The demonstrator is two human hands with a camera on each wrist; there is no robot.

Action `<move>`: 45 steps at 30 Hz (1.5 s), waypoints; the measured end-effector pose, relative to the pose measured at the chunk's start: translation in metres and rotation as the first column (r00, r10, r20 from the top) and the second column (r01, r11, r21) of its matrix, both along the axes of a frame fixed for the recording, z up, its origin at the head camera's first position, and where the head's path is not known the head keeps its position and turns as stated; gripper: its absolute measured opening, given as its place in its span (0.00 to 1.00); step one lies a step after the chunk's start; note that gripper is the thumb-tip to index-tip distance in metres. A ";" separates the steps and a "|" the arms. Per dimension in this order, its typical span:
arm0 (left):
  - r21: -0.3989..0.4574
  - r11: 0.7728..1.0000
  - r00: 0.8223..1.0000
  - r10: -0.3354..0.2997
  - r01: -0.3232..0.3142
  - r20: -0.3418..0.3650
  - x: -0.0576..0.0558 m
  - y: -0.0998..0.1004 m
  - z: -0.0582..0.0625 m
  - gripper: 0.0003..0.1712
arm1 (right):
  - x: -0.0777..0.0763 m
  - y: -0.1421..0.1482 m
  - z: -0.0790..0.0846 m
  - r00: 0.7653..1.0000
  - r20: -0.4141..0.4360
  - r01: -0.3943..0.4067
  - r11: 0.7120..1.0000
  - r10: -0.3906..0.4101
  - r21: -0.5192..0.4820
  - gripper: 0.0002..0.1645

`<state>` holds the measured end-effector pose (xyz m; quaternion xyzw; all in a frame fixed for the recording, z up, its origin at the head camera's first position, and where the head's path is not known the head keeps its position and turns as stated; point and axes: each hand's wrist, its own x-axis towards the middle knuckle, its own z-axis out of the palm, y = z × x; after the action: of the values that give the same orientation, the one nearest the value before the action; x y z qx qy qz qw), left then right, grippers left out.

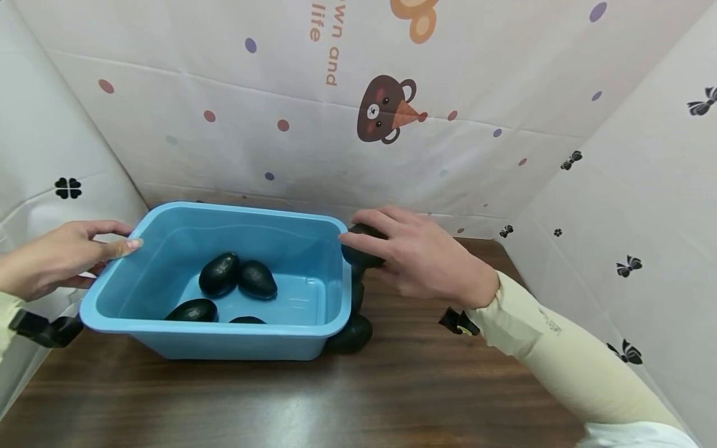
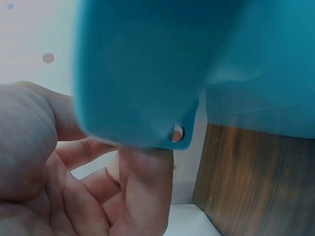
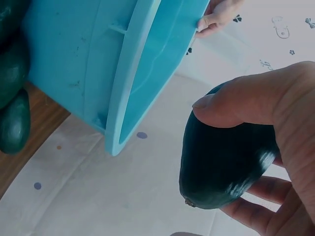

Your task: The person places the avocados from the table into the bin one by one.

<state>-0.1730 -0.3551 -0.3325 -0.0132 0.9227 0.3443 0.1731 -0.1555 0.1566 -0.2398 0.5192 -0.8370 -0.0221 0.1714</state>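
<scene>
A light blue plastic bin (image 1: 235,343) stands on the table with several dark green avocados in it, two lying side by side (image 1: 257,280) near the middle of its floor. My left hand (image 1: 67,258) grips the bin's left rim, thumb over the top and fingers beneath the lip in the left wrist view. At the opposite end, my right hand (image 1: 420,258) holds another avocado (image 3: 224,162) between thumb and fingers, beside the right rim. More avocados (image 1: 351,335) lie on the table against the bin's right outer wall, partly hidden by the rim and right hand.
Dark wood-grain tabletop (image 1: 426,386) extends in front of the bin and to its right. A white patterned sheet (image 1: 313,155) rises close behind the bin, and other white sheets (image 1: 605,224) stand along the left and right sides.
</scene>
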 end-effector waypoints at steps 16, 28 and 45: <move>0.024 1.000 1.000 0.005 -0.005 0.008 -0.007 -0.006 -0.004 0.49 | -0.006 -0.028 0.003 0.999 -0.008 -0.037 0.998 0.037 0.047 0.37; 0.025 1.000 1.000 0.005 -0.006 0.008 -0.009 -0.008 -0.010 0.50 | -0.015 -0.058 0.004 0.998 0.023 -0.066 0.995 0.065 0.075 0.34; 0.038 0.999 0.999 -0.020 0.019 0.031 -0.002 -0.001 -0.001 0.46 | -0.024 -0.111 0.009 0.986 0.103 -0.146 0.981 0.133 0.129 0.32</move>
<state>-0.1752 -0.3562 -0.3336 -0.0065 0.9133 0.3595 0.1912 -0.1796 0.0452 -0.2312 0.5876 -0.8022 -0.0427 0.0972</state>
